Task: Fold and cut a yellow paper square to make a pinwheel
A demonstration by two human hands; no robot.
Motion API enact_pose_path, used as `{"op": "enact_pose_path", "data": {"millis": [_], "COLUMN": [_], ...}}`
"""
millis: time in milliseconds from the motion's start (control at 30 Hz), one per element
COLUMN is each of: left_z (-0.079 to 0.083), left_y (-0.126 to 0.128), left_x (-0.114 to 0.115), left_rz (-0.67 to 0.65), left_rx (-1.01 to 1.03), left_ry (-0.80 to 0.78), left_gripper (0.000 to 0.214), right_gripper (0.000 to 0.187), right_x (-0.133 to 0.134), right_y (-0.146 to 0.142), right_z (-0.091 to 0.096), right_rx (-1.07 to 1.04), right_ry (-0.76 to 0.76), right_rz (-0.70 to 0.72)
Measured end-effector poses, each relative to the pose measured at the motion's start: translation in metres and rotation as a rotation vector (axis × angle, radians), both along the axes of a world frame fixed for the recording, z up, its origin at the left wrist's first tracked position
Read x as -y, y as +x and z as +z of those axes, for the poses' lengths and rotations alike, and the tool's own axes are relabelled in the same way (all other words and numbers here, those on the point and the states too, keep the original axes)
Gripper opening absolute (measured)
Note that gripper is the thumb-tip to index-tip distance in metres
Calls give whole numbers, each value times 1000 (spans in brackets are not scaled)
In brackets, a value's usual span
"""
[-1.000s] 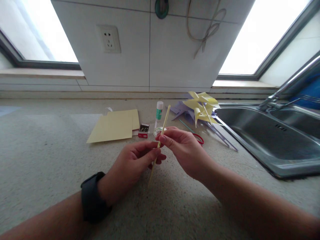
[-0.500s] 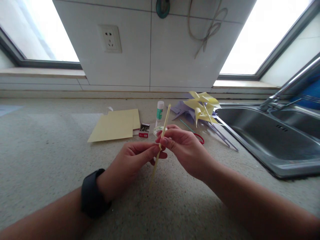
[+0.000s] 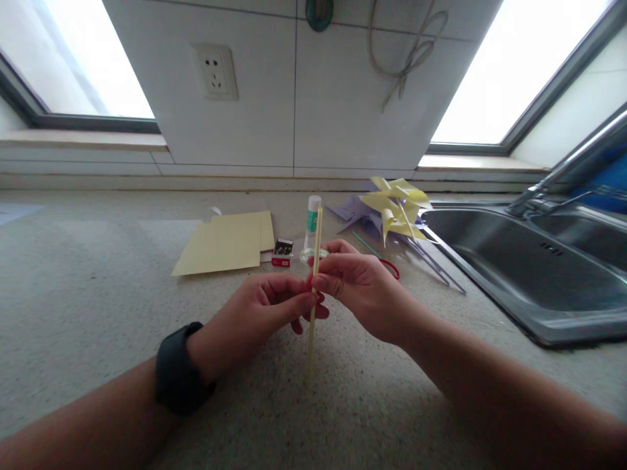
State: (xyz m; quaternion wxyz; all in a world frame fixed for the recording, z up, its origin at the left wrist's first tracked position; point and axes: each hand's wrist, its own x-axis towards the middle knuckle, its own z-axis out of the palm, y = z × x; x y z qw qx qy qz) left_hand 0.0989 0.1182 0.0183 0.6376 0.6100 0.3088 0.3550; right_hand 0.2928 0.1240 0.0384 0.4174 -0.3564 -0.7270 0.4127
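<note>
Countertop point(image 3: 98, 294) bears box point(image 3: 282, 256) of metal bits point(image 3: 281, 249); left hand point(image 3: 259, 313), right hand point(image 3: 362, 287) pinch stick point(image 3: 316, 235).

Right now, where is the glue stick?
In the head view the glue stick stands upright on the counter, near the middle, just behind the thin stick, with the small red box to its left and the yellow pinwheel to its right.

The speckled countertop point(image 3: 73, 294) bears yellow paper sheets point(image 3: 220, 247), a red box point(image 3: 281, 262), a glue stick point(image 3: 310, 219), pinwheels point(image 3: 396, 212) and perhaps scissors point(image 3: 396, 267).
</note>
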Motion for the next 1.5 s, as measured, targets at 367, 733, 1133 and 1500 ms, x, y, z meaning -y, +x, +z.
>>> {"op": "enact_pose_path", "data": {"millis": [367,733,1133,1500], "left_z": [-3,-3,-2,-6], "left_y": [-1,-1,2,1], "left_x": [-4,-6,-3,-3], "left_rz": [230,288,273,253], "left_rx": [132,116,128,128], "left_ry": [-110,-80,-27,2], "left_gripper": [18,19,17,17], "right_gripper": [26,13,8,12], "right_x": [-18,-4,-3,-3], "right_y": [5,12,11,11], "right_z": [-10,3,6,5], "right_rx": [-246,289,405,436], "right_ry": [75,730,923,938], "right_rz": [-209,-174,-84,-62]}}
